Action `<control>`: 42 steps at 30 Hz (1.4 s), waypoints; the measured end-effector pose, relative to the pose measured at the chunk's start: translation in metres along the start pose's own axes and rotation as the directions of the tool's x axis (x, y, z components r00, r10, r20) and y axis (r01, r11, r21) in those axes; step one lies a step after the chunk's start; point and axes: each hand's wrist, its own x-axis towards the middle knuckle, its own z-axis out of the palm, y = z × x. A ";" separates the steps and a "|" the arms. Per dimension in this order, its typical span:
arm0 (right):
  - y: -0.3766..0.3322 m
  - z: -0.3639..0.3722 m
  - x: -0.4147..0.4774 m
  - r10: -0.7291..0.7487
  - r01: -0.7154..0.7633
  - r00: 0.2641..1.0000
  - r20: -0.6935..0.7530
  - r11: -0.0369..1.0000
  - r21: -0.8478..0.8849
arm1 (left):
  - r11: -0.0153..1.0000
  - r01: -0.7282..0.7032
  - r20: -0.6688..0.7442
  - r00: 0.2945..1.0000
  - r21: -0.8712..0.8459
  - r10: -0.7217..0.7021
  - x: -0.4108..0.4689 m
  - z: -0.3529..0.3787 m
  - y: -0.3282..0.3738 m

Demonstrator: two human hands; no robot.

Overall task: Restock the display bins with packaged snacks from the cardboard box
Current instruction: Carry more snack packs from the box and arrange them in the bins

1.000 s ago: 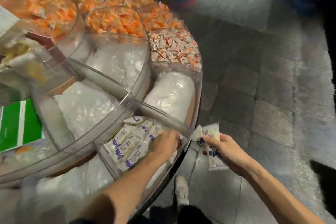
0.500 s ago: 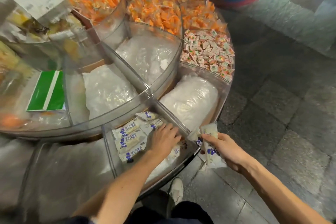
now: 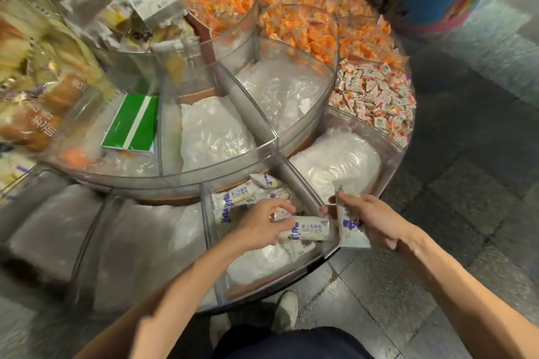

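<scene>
tiled shop floor [image 3: 466, 183], clear bin [image 3: 206, 230]: placing step. left hand [image 3: 259, 226] grips one snack pack [image 3: 310, 231], right hand [image 3: 376, 220] holds spares [image 3: 348, 227]. next i'd lay it flat.

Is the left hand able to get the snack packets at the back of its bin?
Probably yes. The bin is open-topped, and those packets lie uncovered just beyond the left hand, though it holds a white packet.

1. Round display stand [image 3: 277, 140]: tiered clear-walled bins, standing on tiled floor [image 3: 466, 213].
2. Near bin [image 3: 207, 227]: white-and-blue packets [image 3: 233, 201] on a white bag [image 3: 262, 262].
3. Adjacent bins: white bags [image 3: 335, 166], orange packets [image 3: 297, 29], pink-white packets [image 3: 376, 96].
</scene>
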 end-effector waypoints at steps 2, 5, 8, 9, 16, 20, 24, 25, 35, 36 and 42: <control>0.003 -0.009 0.003 -0.032 0.031 0.999 -0.042 0.999 -0.022 | 0.996 0.026 -0.066 0.998 0.088 -0.021 -0.008 0.002 -0.013; 0.011 -0.014 0.002 -0.011 0.010 0.999 -0.042 1.000 -0.004 | 0.963 0.044 -0.117 0.993 0.265 -0.014 -0.016 0.021 -0.028; 0.012 -0.008 -0.001 -0.030 0.028 0.999 -0.022 0.995 -0.101 | 0.928 -0.005 -0.128 0.990 0.371 0.057 -0.016 0.049 -0.033; 0.012 -0.004 -0.003 -0.043 0.043 0.999 0.001 0.994 -0.102 | 0.908 -0.033 -0.120 0.989 0.418 0.092 -0.014 0.057 -0.034; 0.021 -0.001 -0.004 -0.036 0.036 0.999 0.003 0.999 -0.026 | 0.817 -0.030 -0.120 0.985 0.575 0.121 0.008 0.089 -0.046; 0.022 -0.002 -0.010 -0.013 0.011 1.000 -0.023 0.994 -0.112 | 0.721 -0.025 -0.145 0.974 0.692 0.173 0.007 0.098 -0.048; 0.029 -0.005 -0.011 0.015 -0.016 1.000 -0.009 0.989 -0.150 | 0.719 -0.008 -0.158 0.974 0.695 0.163 0.010 0.105 -0.050; 0.033 -0.007 -0.008 0.013 -0.012 1.000 0.002 0.989 -0.145 | 0.725 -0.010 -0.148 0.977 0.688 0.154 0.011 0.105 -0.051; 0.016 0.002 -0.014 0.013 -0.012 1.000 0.003 0.971 -0.239 | 0.860 -0.006 -0.099 0.993 0.510 0.066 0.016 0.084 -0.049; 0.012 0.005 -0.014 -0.009 0.008 1.000 -0.001 0.970 -0.244 | 0.941 0.044 -0.128 0.992 0.335 0.000 0.014 0.078 -0.041; 0.006 0.036 -0.010 -0.059 0.063 0.998 0.034 0.989 -0.135 | 0.958 0.026 -0.094 0.994 -0.285 -0.055 -0.010 0.022 0.001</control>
